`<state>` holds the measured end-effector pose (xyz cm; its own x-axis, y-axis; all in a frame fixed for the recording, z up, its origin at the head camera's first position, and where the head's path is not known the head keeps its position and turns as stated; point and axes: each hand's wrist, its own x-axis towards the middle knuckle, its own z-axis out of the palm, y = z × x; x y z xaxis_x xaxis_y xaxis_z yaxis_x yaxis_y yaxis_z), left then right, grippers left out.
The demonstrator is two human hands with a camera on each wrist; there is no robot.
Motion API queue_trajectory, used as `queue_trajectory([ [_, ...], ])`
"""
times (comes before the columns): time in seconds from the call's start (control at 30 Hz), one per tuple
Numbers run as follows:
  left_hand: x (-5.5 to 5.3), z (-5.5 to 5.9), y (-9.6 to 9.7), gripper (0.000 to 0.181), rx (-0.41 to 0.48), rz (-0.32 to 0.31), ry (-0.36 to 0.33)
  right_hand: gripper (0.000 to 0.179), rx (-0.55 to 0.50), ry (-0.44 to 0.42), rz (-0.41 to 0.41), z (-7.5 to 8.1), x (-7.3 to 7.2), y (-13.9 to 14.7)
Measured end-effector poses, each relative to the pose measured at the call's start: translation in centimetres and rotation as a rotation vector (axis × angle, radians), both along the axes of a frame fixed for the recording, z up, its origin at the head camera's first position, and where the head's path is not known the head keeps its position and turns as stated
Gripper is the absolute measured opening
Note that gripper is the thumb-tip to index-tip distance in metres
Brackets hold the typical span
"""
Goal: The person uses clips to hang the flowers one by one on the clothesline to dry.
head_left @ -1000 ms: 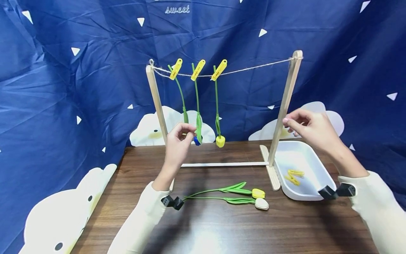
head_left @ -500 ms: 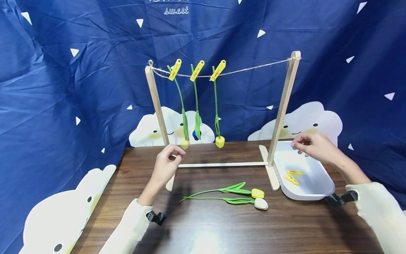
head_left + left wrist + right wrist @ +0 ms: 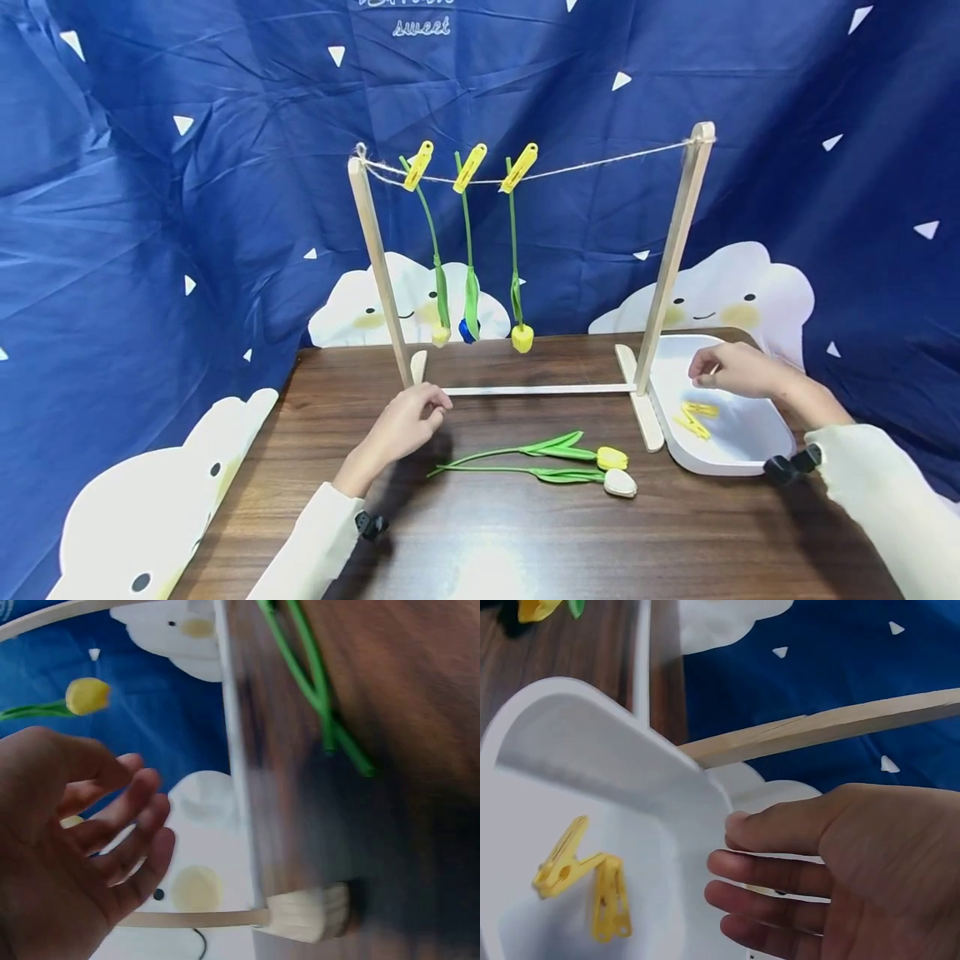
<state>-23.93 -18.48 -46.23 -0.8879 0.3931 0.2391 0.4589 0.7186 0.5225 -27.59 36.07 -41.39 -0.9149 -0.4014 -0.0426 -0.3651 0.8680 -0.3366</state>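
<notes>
My left hand (image 3: 405, 421) hovers over the table near the left foot of the wooden frame, fingers loosely bent around nothing. Stems of two tulips lie to its right, one with a yellow bloom (image 3: 612, 458) and one with a white bloom (image 3: 620, 482). My right hand (image 3: 738, 369) is over the white tray (image 3: 780, 433), its relaxed fingers holding nothing. Inside that tray lie two yellow clothespins (image 3: 562, 862), below and to the left of the hand. Three tulips hang head down from the string, each under a yellow clothespin (image 3: 518, 168); their blooms are pale yellow, blue (image 3: 469, 331) and yellow (image 3: 522, 338).
A wooden post (image 3: 678, 242) rises right beside the tray, with the string (image 3: 600, 159) tied at its top. The other post (image 3: 378, 267) stands at the left. A white crossbar (image 3: 536, 389) joins them low down. Blue printed cloth (image 3: 187, 208) hangs behind the table.
My left hand has come down and slightly left, away from the hanging tulips. The right hand has lowered from beside the post to over the tray.
</notes>
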Motion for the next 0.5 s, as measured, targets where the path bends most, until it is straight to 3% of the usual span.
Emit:
queue_trajectory([
  [0.23, 0.3, -2.2, -0.4, 0.012, -0.193, -0.071, -0.108, 0.010, 0.073, -0.113, 0.020, -1.5, -0.3, 0.8],
  [0.5, 0.7, -3.8, -1.2, 0.013, -0.231, -0.106, -0.167, 0.022, 0.073, -0.191, 0.042, -2.7, -0.7, 1.7],
])
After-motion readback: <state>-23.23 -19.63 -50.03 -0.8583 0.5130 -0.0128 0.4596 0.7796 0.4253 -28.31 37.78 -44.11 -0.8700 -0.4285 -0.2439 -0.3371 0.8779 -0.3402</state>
